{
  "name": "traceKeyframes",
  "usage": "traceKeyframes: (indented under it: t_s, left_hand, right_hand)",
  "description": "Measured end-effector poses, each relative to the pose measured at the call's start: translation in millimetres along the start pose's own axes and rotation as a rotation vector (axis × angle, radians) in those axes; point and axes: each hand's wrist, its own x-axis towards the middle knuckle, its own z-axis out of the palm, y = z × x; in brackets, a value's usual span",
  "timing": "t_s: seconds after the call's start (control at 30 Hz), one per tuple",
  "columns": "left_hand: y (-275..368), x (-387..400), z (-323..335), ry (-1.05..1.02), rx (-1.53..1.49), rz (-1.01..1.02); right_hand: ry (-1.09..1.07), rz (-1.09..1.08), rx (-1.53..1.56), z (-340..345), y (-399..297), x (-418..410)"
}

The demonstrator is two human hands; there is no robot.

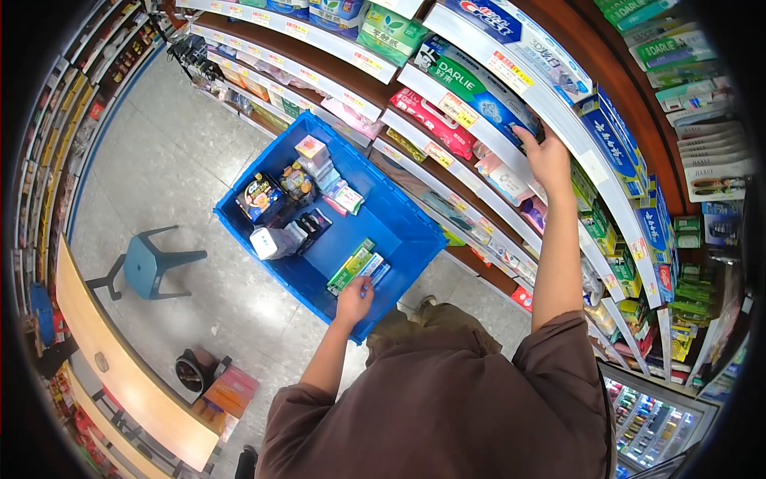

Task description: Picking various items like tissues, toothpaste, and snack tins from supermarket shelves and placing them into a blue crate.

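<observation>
My left hand (354, 298) hangs with curled fingers over the near side of a blue plastic crate (413, 236). It is beside a green Darlie toothpaste box (344, 276) and white-and-blue toothpaste boxes (372, 266) lying on the crate floor; whether it touches them I cannot tell. My right hand (546, 160) reaches into a shelf on the right, at the end of a large Darlie toothpaste box (473, 84). Its thumb shows near the box's blue end, while the other fingers are mostly hidden under the shelf above, so its grip is unclear.
Cartons and small packs, including a dark box (261, 199) and a white-topped pack (268, 243), fill the crate's far left. Crest boxes (526, 42) top a shelf (589, 158). On the tiled floor are a blue stool (143, 263) and an orange carton (232, 390), near a wooden counter (131, 371).
</observation>
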Motion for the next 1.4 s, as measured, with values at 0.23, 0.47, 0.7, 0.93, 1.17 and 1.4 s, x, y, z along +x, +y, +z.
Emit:
traceKeyframes:
  t_s: [0.23, 0.47, 0.7, 0.93, 1.17, 1.4]
  left_hand:
    - [4, 12, -19, 0.017, 0.108, 0.058]
    - [48, 59, -4, -0.014, 0.017, 0.127]
    - [213, 136, 37, 0.055, -0.107, 0.591]
    - [300, 170, 100, 0.224, -0.076, 0.543]
    - [235, 81, 206, -0.155, -0.110, 0.383]
    - [212, -70, 275, -0.669, 0.202, 0.358]
  right_hand:
    - [0.398, -0.384, 0.070, -2, -31, -56]
    - [-0.479, -0.324, 0.151, 39, -4, -256]
    - [-0.400, -0.002, 0.331, 6, 33, -333]
    - [0.005, 0.320, 0.291, -40, 105, -338]
    - [0.266, 0.798, 0.493, -55, 208, -312]
    - [-0.100, 0.731, 0.207, -37, 274, -253]
